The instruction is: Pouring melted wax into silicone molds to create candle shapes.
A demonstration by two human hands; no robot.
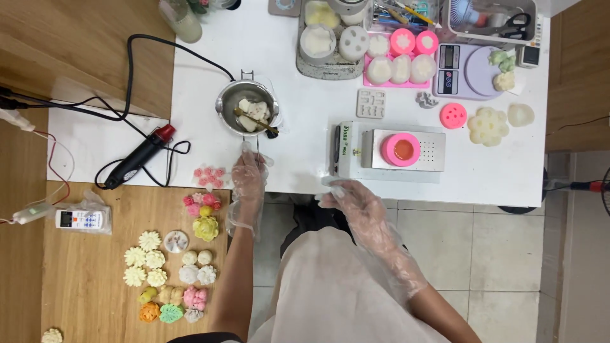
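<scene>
I am standing at a white table (502,178) lying between wooden surfaces. A wooden side table (82,279) is sitting at my left, and pale floor tiles (470,254) are showing beneath me.

Black heat gun (136,157) left of pot; flower-shaped pieces (168,276) on wooden board; scale (469,70) far right.

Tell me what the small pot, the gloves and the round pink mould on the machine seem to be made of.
Small pot: likely steel, shiny grey with reflections. Gloves on left hand and right hand: thin clear plastic film, crinkled and see-through. Pink mould: probably silicone, matte and thick-walled.
</scene>
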